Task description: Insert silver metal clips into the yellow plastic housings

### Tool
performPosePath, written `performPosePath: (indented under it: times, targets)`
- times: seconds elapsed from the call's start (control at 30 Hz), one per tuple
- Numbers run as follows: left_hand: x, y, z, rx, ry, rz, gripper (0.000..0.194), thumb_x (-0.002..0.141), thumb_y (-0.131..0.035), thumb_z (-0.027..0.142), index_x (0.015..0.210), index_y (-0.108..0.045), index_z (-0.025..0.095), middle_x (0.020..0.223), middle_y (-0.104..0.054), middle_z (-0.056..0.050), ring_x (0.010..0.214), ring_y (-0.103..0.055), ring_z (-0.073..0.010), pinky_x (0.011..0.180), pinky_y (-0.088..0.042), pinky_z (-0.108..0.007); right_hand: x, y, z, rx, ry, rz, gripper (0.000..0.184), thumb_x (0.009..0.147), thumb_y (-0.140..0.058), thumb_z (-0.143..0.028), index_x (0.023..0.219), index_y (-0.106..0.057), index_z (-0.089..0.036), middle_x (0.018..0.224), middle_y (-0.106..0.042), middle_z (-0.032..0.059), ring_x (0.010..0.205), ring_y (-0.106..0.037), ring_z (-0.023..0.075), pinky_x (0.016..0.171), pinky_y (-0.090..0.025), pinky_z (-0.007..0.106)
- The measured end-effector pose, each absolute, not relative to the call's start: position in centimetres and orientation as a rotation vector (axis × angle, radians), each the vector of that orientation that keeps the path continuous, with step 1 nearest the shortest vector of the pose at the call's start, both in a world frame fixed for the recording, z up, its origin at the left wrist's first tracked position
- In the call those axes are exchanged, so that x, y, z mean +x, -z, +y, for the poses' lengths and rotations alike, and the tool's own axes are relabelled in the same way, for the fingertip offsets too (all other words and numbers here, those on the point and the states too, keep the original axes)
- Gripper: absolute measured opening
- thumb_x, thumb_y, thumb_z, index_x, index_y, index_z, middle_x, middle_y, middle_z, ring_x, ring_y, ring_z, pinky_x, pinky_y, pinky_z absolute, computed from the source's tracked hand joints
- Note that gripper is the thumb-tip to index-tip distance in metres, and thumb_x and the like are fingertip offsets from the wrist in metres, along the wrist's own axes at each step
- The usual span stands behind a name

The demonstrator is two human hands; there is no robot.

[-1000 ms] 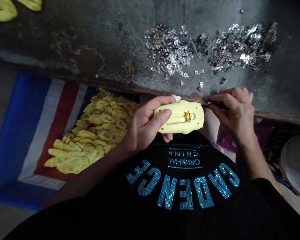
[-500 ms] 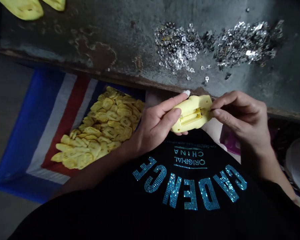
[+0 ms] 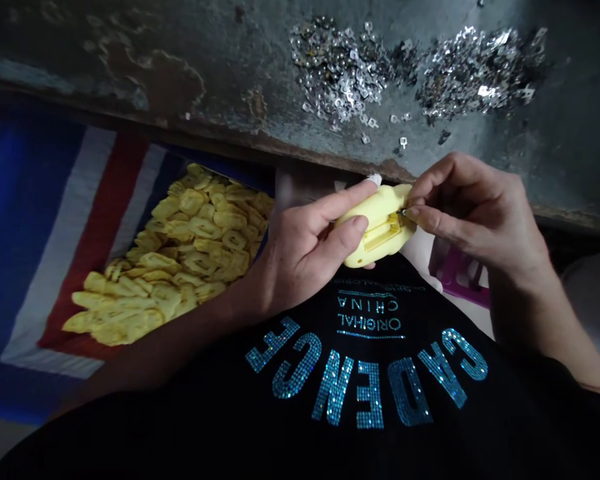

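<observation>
My left hand (image 3: 305, 250) is wrapped round a pale yellow plastic housing (image 3: 375, 227), held above my lap just below the workbench edge. The housing's inner side faces up, showing a yellow slot. My right hand (image 3: 473, 207) pinches a small metal contact piece (image 3: 403, 213) between thumb and forefinger and presses it against the right end of the housing's slot. Two heaps of shiny metal contacts (image 3: 345, 77) and metal clips (image 3: 480, 70) lie on the bench above my hands.
A worn grey workbench (image 3: 190, 73) runs across the top. Below its left part, a striped blue, white and red sack (image 3: 65, 220) holds a heap of several yellow plastic housings (image 3: 180, 253). A purple object (image 3: 460, 277) sits under my right wrist.
My left hand tilted the housing up and rightward. My right hand came from the bench edge to the housing's end, with the metal piece now at the slot.
</observation>
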State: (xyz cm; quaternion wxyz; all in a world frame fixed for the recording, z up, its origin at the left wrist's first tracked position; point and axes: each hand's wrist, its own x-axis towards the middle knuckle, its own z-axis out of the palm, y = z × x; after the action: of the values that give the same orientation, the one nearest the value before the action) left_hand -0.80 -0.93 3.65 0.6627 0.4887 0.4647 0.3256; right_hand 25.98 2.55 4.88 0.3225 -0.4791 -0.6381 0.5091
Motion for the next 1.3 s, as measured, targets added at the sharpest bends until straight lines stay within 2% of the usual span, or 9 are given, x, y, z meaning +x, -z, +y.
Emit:
performPosePath:
  times: [0.13,0.37,0.57,0.8,0.9,1.0,1.13,1.23,1.3]
  targets:
    - [-0.7,-3.9,-1.1,1.131,-0.719,1.060,0.063,0.114,-0.075,0.056,0.169,-0.073,0.025,0.155,-0.084,-0.010,0.115,-0.091,-0.0349,0.088,-0.082,-0.043,26.0,-5.9,2.7,-1.301,-1.329,-1.718,0.020,0.092,-0.097,-0.032,0.099,-0.079,-0.031,0.095,-0.079,-0.0015,0.081,-0.072,0.0190,0.072,-0.061,0.037]
    - [-1.1,-3.6,-1.1,1.163,-0.728,1.063,0.066,0.111,-0.080,0.056,0.168,-0.074,0.024,0.152,-0.085,-0.011,0.123,-0.088,-0.0380,0.094,-0.081,-0.045,26.2,-5.8,2.8,-1.273,-1.312,-1.793,0.020,0.094,-0.093,-0.029,0.097,-0.074,-0.028,0.093,-0.076,-0.0038,0.076,-0.069,0.0144,0.066,-0.056,0.031]
    - [-1.1,-2.9,-1.2,1.116,-0.800,1.038,0.063,0.107,-0.085,0.046,0.164,-0.077,0.019,0.147,-0.086,-0.014,0.135,-0.083,-0.0423,0.101,-0.080,-0.048,26.2,-4.8,2.8,-1.290,-1.229,-1.775,0.029,0.089,-0.103,-0.044,0.095,-0.078,-0.031,0.090,-0.080,-0.0019,0.076,-0.072,0.0196,0.064,-0.062,0.035]
    - [-0.6,-3.0,-1.3,1.043,-0.795,1.048,0.063,0.111,-0.079,0.055,0.165,-0.076,0.022,0.150,-0.086,-0.012,0.117,-0.088,-0.0365,0.087,-0.082,-0.046,26.0,-4.1,1.1,-1.302,-1.187,-1.688,0.031,0.095,-0.100,-0.054,0.096,-0.077,-0.033,0.091,-0.081,-0.0023,0.072,-0.072,0.0212,0.067,-0.065,0.043]
    - [-0.6,-3.0,-1.3,1.047,-0.792,1.057,0.066,0.112,-0.077,0.057,0.167,-0.074,0.021,0.153,-0.084,-0.013,0.113,-0.089,-0.0356,0.086,-0.082,-0.047,26.3,-3.3,0.7,-1.311,-1.022,-1.698,0.025,0.100,-0.095,-0.054,0.104,-0.080,-0.035,0.101,-0.083,0.0003,0.086,-0.077,0.0241,0.079,-0.068,0.046]
    - [-0.6,-3.1,-1.4,1.203,-0.806,1.085,0.064,0.115,-0.073,0.053,0.169,-0.072,0.019,0.154,-0.083,-0.015,0.117,-0.088,-0.0348,0.098,-0.079,-0.048,26.4,-2.3,1.0,-1.327,-0.949,-1.726,0.035,0.095,-0.099,-0.056,0.118,-0.083,-0.035,0.122,-0.084,0.0041,0.107,-0.079,0.0278,0.085,-0.069,0.046]
    - [-0.2,-3.7,-1.6,1.555,-0.850,1.100,0.052,0.115,-0.071,0.040,0.163,-0.077,0.021,0.156,-0.083,-0.012,0.140,-0.080,-0.0346,0.125,-0.067,-0.047,26.5,-1.0,1.7,-1.267,-1.118,-1.706,0.050,0.091,-0.102,-0.057,0.129,-0.080,-0.034,0.131,-0.085,0.0048,0.112,-0.082,0.0270,0.081,-0.067,0.040]
    - [0.3,-4.0,-1.7,1.661,-0.820,1.052,0.053,0.114,-0.072,0.038,0.164,-0.077,0.021,0.146,-0.086,-0.014,0.135,-0.082,-0.0352,0.124,-0.066,-0.050,26.4,-0.3,1.7,-1.226,-1.093,-1.703,0.049,0.091,-0.101,-0.052,0.129,-0.079,-0.032,0.131,-0.083,0.0058,0.111,-0.081,0.0265,0.083,-0.068,0.039]
    - [0.4,-4.1,-1.7,1.631,-0.799,1.019,0.057,0.109,-0.080,0.039,0.164,-0.077,0.023,0.148,-0.085,-0.015,0.134,-0.082,-0.0362,0.123,-0.067,-0.051,26.2,0.1,1.3,-1.198,-1.050,-1.705,0.047,0.091,-0.100,-0.047,0.129,-0.078,-0.031,0.129,-0.082,0.0061,0.109,-0.081,0.0268,0.087,-0.070,0.041]
